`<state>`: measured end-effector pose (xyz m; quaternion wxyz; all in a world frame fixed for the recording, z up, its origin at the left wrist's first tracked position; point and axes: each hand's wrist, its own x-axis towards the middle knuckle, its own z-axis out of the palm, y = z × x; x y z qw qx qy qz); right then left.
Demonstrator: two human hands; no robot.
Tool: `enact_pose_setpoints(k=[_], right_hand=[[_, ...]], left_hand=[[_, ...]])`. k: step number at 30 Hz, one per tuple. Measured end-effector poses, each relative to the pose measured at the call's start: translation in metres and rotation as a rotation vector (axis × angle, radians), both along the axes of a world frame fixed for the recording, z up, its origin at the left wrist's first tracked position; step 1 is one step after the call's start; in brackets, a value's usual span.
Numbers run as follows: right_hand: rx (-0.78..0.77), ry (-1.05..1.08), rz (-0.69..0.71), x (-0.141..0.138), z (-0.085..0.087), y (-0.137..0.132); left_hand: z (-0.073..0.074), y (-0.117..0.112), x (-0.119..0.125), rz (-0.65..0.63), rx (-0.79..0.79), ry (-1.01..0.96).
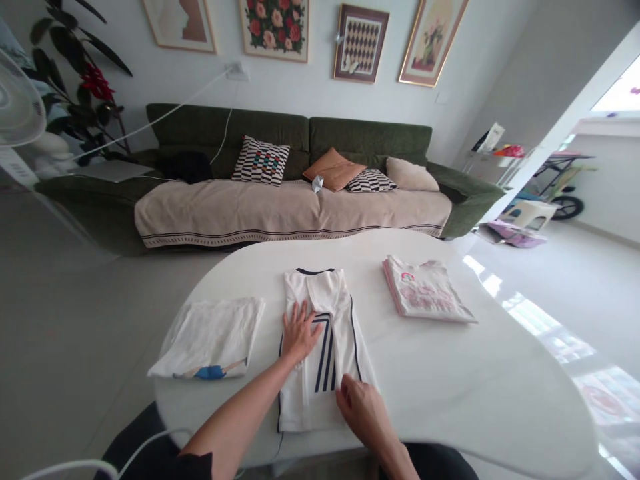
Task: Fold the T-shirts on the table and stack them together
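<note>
A white jersey with navy stripes and navy piping (311,393) lies lengthwise on the white oval table (465,373), partly folded, with its navy collar at the far end. My left hand (300,331) presses flat on the jersey, fingers spread. My right hand (363,407) is at the jersey's near right side, its fingers curled over the fabric edge. To the left lies a folded white garment with a blue print (210,338), and to the right a folded white T-shirt with pink lettering (425,292). Neither hand touches these.
Beyond the table's far edge stands a green sofa (290,133) with a beige throw and several cushions. A white fan (17,100) and a potted plant (75,87) stand at the far left. Black clothing covers my arms' lower edge near the table.
</note>
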<state>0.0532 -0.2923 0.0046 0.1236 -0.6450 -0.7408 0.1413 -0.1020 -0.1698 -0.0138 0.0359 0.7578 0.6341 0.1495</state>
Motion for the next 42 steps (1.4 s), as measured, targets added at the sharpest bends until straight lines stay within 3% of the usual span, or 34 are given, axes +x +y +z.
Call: enact_pose_setpoints(k=[3, 8, 11, 13, 17, 23, 29, 36, 42], right_hand=[[-0.059, 0.031, 0.116, 0.003, 0.014, 0.032], [0.028, 0.014, -0.023, -0.004, 0.042, 0.142], [0.057, 0.007, -0.081, -0.028, 0.039, 0.200], [0.062, 0.002, -0.118, -0.046, 0.028, 0.222], [0.047, -0.010, -0.181, -0.066, 0.010, 0.236], [0.072, 0.012, -0.259, -0.073, 0.006, 0.243], [0.085, 0.047, -0.162, -0.085, 0.003, 0.236], [0.144, 0.025, -0.198, -0.044, 0.001, 0.254], [0.025, -0.030, -0.199, -0.023, -0.026, 0.269]], left_hand=[[-0.001, 0.000, 0.000, 0.002, 0.019, -0.004], [-0.002, 0.000, -0.001, -0.002, 0.030, -0.008], [-0.003, 0.001, -0.002, 0.002, 0.035, -0.002], [-0.005, 0.002, -0.002, 0.006, 0.033, -0.004], [-0.009, 0.004, -0.002, 0.000, 0.018, -0.014], [-0.005, 0.003, 0.001, 0.025, 0.014, -0.018], [0.000, 0.001, -0.002, -0.014, -0.002, -0.019], [0.003, 0.000, -0.002, -0.026, -0.022, -0.071], [0.001, 0.000, -0.002, -0.031, -0.004, -0.114]])
